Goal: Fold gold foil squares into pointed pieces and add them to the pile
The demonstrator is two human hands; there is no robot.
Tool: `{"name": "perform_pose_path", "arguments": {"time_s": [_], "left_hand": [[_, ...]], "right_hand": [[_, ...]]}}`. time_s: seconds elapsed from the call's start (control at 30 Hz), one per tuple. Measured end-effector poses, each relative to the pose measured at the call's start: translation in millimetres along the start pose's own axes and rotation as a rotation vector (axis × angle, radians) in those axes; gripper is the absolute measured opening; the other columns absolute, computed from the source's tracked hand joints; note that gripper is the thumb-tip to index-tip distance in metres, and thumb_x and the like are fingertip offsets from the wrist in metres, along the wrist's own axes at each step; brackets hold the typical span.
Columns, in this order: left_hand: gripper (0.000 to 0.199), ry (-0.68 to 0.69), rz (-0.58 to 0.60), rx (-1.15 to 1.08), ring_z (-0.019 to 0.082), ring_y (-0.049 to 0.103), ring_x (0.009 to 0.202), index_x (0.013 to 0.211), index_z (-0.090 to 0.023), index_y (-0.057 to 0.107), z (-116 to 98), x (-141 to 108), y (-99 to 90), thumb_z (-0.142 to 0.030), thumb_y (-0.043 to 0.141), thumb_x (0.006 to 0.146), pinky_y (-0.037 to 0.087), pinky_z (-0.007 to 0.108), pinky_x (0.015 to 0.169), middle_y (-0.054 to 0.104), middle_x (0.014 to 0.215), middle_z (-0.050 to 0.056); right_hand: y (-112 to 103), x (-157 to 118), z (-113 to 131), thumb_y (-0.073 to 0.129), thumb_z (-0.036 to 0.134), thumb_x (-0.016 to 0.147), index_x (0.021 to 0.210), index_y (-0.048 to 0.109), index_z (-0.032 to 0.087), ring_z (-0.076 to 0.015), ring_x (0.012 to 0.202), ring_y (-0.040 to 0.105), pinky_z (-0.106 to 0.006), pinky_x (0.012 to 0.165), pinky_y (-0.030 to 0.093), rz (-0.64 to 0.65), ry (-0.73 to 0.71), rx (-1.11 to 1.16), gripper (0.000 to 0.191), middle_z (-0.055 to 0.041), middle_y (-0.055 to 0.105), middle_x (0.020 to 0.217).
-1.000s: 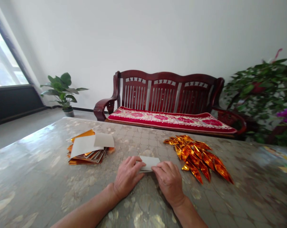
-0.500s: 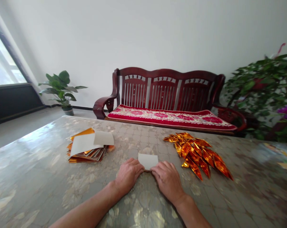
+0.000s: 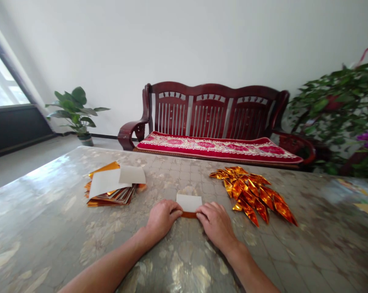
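A small sheet of foil paper [image 3: 189, 203] lies on the table, its white side up, with an orange strip folded over along the edge nearest me. My left hand [image 3: 164, 215] pinches the left end of that fold between thumb and fingers. At the right end, my right hand [image 3: 213, 221] grips the same fold with its fingertips. To the right lies a cluster of folded shiny orange-gold foil pieces [image 3: 253, 191], pointed at their ends. On the left is a loose stack of foil paper sheets [image 3: 106, 185], several showing white backs.
The patterned table [image 3: 110, 252] spans the foreground. Clear plastic packaging [image 3: 348, 191] rests near its right side. Beyond the far edge stands a dark red wooden bench [image 3: 210, 110] with a red floral cover [image 3: 220, 146]. Potted plants [image 3: 75, 108] flank it.
The near edge of the sheet is now turned up into a visible orange strip. Both hands have shifted slightly outward and away from me, and the view has tilted a little.
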State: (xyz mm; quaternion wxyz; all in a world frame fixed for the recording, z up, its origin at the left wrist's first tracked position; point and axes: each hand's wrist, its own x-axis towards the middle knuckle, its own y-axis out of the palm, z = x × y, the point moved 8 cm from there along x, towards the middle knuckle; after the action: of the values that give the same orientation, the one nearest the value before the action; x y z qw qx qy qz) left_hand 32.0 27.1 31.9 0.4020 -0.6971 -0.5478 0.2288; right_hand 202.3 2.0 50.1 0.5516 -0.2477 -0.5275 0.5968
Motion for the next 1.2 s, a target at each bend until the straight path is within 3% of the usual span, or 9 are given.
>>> {"name": "perform_pose_path", "arguments": {"time_s": [0.17, 0.67, 1.0, 1.2], "left_hand": [[0.016, -0.008, -0.014, 0.004, 0.017, 0.065, 0.080, 0.080, -0.023, 0.072, 0, 3, -0.1, -0.026, 0.058, 0.089, 0.037, 0.024, 0.069, 0.073, 0.081, -0.001], [0.010, 0.038, -0.046, 0.094, 0.018, 0.060, 0.079, 0.084, -0.021, 0.063, -6, 3, 2.4, -0.020, 0.055, 0.090, 0.036, 0.026, 0.071, 0.068, 0.077, 0.000], [0.009, 0.071, -0.024, 0.146, 0.019, 0.060, 0.086, 0.095, -0.021, 0.061, -7, 0, 7.1, -0.019, 0.053, 0.092, 0.040, 0.028, 0.078, 0.067, 0.086, 0.001], [0.015, 0.104, -0.059, 0.196, 0.021, 0.057, 0.099, 0.103, -0.023, 0.066, -13, 0, 2.4, -0.021, 0.055, 0.093, 0.043, 0.030, 0.086, 0.062, 0.103, 0.004]], "right_hand": [[4, 1, -4, 0.055, 0.027, 0.097, 0.082, 0.068, 0.023, -0.0199, 0.090, 0.055, -0.031, 0.078, 0.036, -0.007, 0.040, -0.055, 0.020, -0.0019, 0.067, 0.087], [8, 7, -6, 0.061, 0.021, 0.091, 0.083, 0.065, 0.024, -0.0200, 0.088, 0.057, -0.029, 0.076, 0.034, -0.026, 0.089, -0.035, 0.009, 0.0004, 0.071, 0.087], [9, 8, -9, 0.062, 0.022, 0.090, 0.083, 0.064, 0.025, -0.0198, 0.088, 0.057, -0.029, 0.077, 0.033, -0.011, 0.098, -0.013, 0.008, 0.0015, 0.071, 0.088], [10, 7, -8, 0.061, 0.021, 0.090, 0.088, 0.063, 0.024, -0.0211, 0.092, 0.057, -0.031, 0.078, 0.034, -0.015, 0.106, -0.036, 0.004, -0.0001, 0.070, 0.092]]}}
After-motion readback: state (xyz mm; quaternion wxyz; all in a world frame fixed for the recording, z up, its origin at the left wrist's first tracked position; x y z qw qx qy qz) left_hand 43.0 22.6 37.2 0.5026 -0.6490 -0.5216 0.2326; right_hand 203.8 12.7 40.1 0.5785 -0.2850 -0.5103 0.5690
